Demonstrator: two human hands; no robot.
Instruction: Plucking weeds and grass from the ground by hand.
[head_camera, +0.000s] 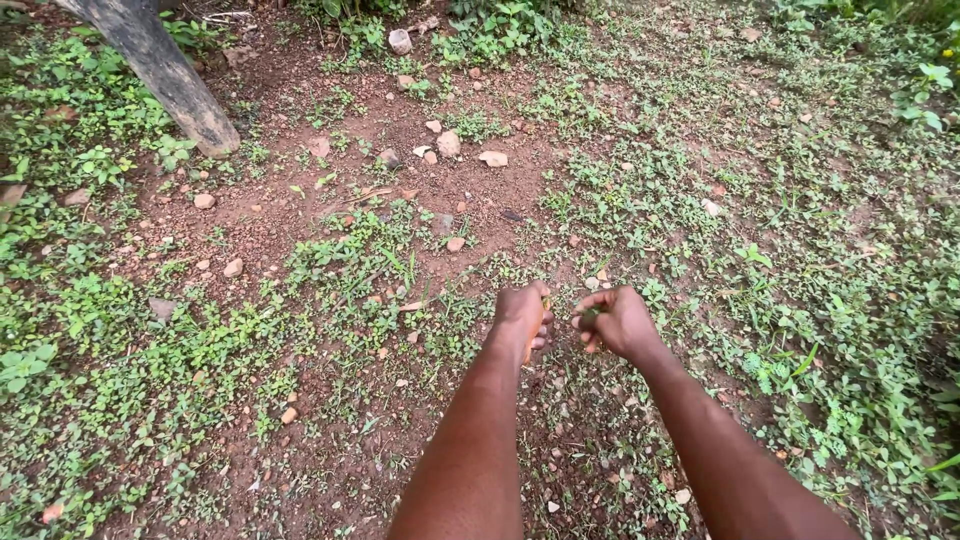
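Both my arms reach out over bare reddish soil dotted with low green weeds. My left hand (520, 315) is closed around a thin orange-brown stick-like handle (534, 340) that runs down past the fingers. Close beside it, my right hand (618, 322) pinches a small green bit of plant (590, 315) between thumb and fingers. The two hands are a few centimetres apart, above a patch of weeds (600, 275). What the handle ends in is hidden by my left hand.
A grey wooden post (165, 70) leans into the ground at the upper left. Small pale stones (448, 143) lie scattered on the soil beyond my hands. Thicker green growth (850, 330) covers the right side and the left edge.
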